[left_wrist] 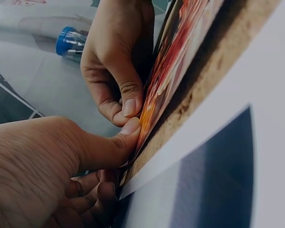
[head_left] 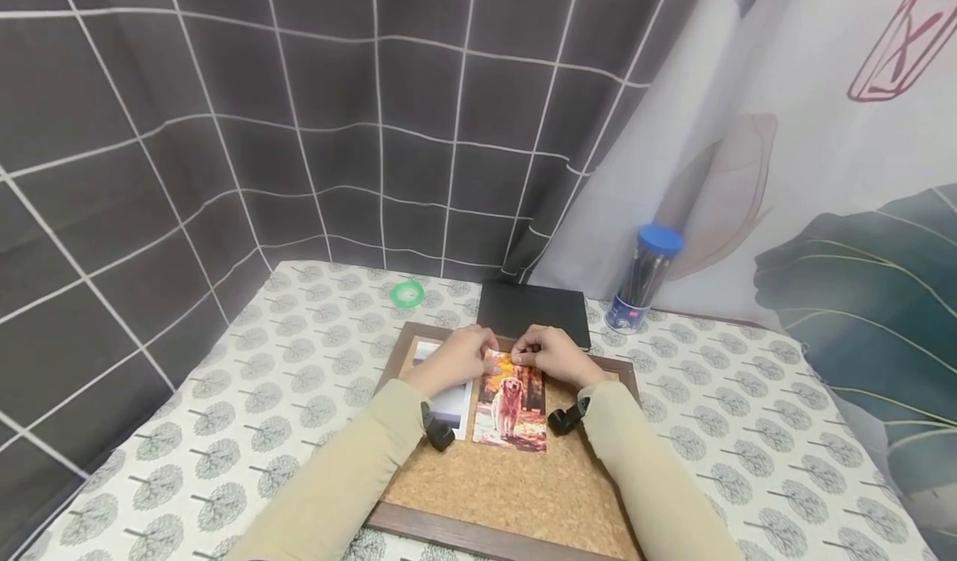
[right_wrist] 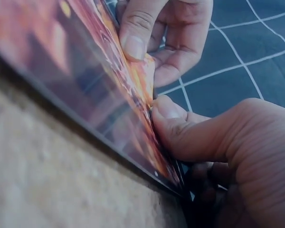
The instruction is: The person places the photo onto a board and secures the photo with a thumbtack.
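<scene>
A glossy photo (head_left: 509, 411) of a golden dog among autumn leaves lies over the framed cork board (head_left: 449, 482). My left hand (head_left: 462, 357) pinches the photo's top edge near its left corner, thumb on the printed face. Along the same edge, my right hand (head_left: 552, 353) grips with thumb and fingers. Both thumbs nearly meet in the left wrist view, where the photo (left_wrist: 173, 61) stands away from the cork. In the right wrist view the photo's top edge (right_wrist: 140, 78) bends between the hands. A second, white-bordered picture (head_left: 458, 403) lies on the cork, partly behind my left hand.
Behind the board's far edge lies a flat black item (head_left: 534, 310). A green ring-shaped roll (head_left: 407, 294) is at the back left of the tree-patterned tablecloth (head_left: 224, 453). To the back right stands a clear jar (head_left: 635, 287) of pens with a blue lid. Curtains (head_left: 336, 162) hang behind.
</scene>
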A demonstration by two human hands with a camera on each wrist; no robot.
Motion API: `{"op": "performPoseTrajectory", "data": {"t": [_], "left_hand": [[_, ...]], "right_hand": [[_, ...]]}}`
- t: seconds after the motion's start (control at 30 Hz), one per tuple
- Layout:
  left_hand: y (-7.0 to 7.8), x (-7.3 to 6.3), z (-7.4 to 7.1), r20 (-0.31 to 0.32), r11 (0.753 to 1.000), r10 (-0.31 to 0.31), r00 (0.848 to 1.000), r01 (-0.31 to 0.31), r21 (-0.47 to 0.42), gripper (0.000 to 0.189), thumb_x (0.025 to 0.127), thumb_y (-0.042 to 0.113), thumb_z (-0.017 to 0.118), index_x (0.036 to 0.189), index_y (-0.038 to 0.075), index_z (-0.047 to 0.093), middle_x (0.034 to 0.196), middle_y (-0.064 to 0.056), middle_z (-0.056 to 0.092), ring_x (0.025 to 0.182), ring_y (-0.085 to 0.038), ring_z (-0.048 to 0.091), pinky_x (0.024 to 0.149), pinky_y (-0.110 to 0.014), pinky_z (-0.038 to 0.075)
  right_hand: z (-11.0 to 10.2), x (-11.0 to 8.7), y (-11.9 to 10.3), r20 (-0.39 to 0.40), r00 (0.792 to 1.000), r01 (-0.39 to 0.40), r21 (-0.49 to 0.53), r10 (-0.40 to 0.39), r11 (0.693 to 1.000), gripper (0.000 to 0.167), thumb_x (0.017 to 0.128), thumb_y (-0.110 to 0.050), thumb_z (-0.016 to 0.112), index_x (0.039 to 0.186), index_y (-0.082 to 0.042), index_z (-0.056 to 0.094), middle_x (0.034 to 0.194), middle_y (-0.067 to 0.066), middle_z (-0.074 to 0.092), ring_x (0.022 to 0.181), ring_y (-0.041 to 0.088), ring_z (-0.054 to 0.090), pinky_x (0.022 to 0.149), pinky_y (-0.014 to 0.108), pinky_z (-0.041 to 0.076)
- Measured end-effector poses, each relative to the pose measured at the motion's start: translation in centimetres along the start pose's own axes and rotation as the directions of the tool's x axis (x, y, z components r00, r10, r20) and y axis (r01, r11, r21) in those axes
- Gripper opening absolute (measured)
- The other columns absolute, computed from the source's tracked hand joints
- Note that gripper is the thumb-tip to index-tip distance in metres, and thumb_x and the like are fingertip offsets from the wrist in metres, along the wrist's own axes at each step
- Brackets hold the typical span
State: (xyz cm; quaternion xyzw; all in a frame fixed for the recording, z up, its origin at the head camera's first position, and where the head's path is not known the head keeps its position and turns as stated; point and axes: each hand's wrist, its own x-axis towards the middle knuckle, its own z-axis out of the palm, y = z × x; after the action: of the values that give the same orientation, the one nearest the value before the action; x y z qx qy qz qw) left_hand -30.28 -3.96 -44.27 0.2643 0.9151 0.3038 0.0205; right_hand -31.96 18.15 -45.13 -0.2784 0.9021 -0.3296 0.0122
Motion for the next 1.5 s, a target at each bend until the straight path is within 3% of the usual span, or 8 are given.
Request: {"op": "performPoseTrajectory", "data": {"t": [0.43, 0.93, 1.3, 1.5], "left_hand": [[0.0, 0.1, 0.0, 0.000, 1.000, 0.006, 1.000, -0.006, 0.028, 0.025, 0.084, 0.019, 0.081, 0.102, 0.009, 0.067, 0.088, 0.000, 0.058, 0.080, -0.015, 0.055, 0.074, -0.031, 0.049], [-0.1, 0.2, -0.2, -0.004, 0.999, 0.008, 1.000, -0.007, 0.043, 0.026, 0.083, 0.020, 0.081, 0.102, 0.009, 0.067, 0.088, 0.000, 0.059, 0.080, -0.015, 0.056, 0.075, -0.031, 0.050], [-0.3, 0.1, 0.1, 0.001, 0.999, -0.002, 1.000, 0.002, 0.036, 0.026, 0.083, 0.022, 0.082, 0.102, 0.010, 0.068, 0.088, 0.000, 0.059, 0.080, -0.015, 0.056, 0.075, -0.031, 0.050], [-0.1, 0.2, 0.1, -0.006, 0.999, 0.019, 1.000, -0.019, 0.041, 0.026, 0.082, 0.021, 0.082, 0.102, 0.010, 0.069, 0.087, 0.001, 0.059, 0.080, -0.015, 0.056, 0.076, -0.031, 0.050]], "right_hand": [[0.0, 0.2, -1.0, -0.031, 0.988, -0.151, 0.086, 0.154, 0.985, 0.006, 0.084, -0.018, 0.082, 0.081, -0.013, 0.079, 0.081, -0.003, 0.065, 0.078, 0.014, 0.057, 0.074, 0.033, 0.048], [0.5, 0.3, -1.5, -0.120, 0.962, -0.230, 0.136, 0.246, 0.964, 0.006, 0.080, -0.017, 0.085, 0.078, -0.014, 0.080, 0.081, -0.004, 0.070, 0.081, 0.016, 0.062, 0.077, 0.034, 0.051], [0.6, 0.0, -0.4, -0.084, 0.984, -0.141, 0.148, 0.155, 0.979, 0.005, 0.083, -0.020, 0.083, 0.086, -0.019, 0.080, 0.082, -0.005, 0.067, 0.078, 0.014, 0.057, 0.073, 0.031, 0.047], [0.1, -0.3, -0.2, -0.065, 0.982, -0.160, 0.223, 0.179, 0.962, 0.016, 0.083, -0.017, 0.082, 0.097, -0.017, 0.075, 0.078, 0.001, 0.060, 0.071, 0.016, 0.052, 0.069, 0.032, 0.044]]}}
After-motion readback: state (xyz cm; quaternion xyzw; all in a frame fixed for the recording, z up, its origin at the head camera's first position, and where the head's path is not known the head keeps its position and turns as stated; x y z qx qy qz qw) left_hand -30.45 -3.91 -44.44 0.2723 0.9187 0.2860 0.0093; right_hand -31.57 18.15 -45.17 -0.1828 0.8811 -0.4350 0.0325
